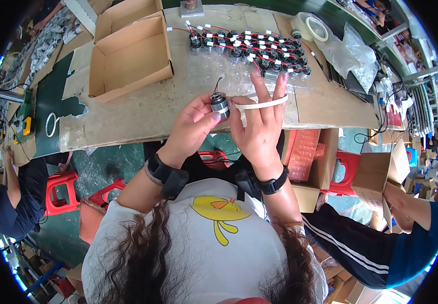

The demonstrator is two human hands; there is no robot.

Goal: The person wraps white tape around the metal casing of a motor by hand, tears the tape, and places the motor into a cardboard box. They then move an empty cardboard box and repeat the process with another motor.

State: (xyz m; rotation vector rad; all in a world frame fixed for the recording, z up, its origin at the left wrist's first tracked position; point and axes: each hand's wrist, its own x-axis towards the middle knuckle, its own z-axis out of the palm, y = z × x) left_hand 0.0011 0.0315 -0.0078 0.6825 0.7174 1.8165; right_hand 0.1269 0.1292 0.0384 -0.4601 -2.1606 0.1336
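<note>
In my left hand (192, 124), fingers and thumb grip a small cylindrical motor (220, 105), dark on top and silver below. A pale band shows around its lower part, and thin red and black wires rise from it to a white connector (222, 77). My right hand (259, 126) carries a narrow white tape roll (267, 105) looped around its raised fingers. Its thumb and index finger come close together beside the motor; whether they touch it or pinch a tape end I cannot tell. Both hands are above the table's near edge.
Several similar motors with red wires (249, 48) stand grouped on clear plastic on the table (137, 119). An open cardboard box (127, 58) lies left of them. Tape rolls (316, 29) and plastic bags (361, 66) are at the right. Co-workers sit on both sides, one near an open carton (378, 169).
</note>
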